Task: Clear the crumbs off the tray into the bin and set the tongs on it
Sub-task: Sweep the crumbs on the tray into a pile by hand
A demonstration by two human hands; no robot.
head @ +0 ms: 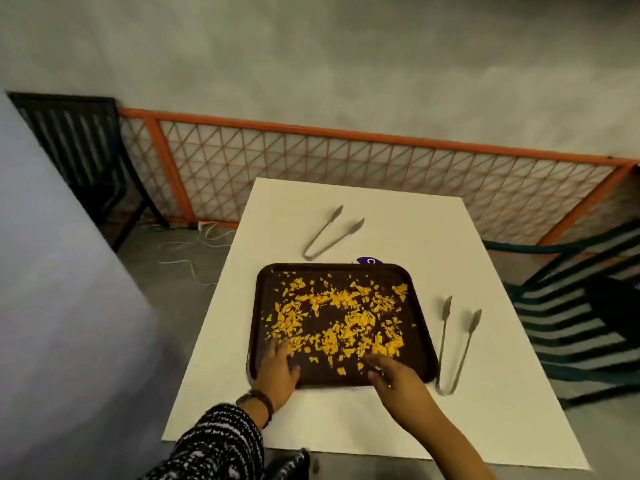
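A dark brown tray (420,327) lies on the white table (485,393), covered with several yellow-orange crumbs (339,317). One pair of metal tongs (329,233) lies on the table beyond the tray. A second pair of tongs (457,344) lies just right of the tray. My left hand (277,372) rests on the tray's near left part, fingers spread over the crumbs. My right hand (391,375) reaches over the tray's near edge, fingers apart and touching the surface. No bin is in view.
A small purple object (370,260) peeks out behind the tray's far edge. Dark slatted chairs stand at the right (571,320) and far left (83,157). An orange lattice fence (346,168) runs behind the table. White cables (194,244) lie on the floor to the left.
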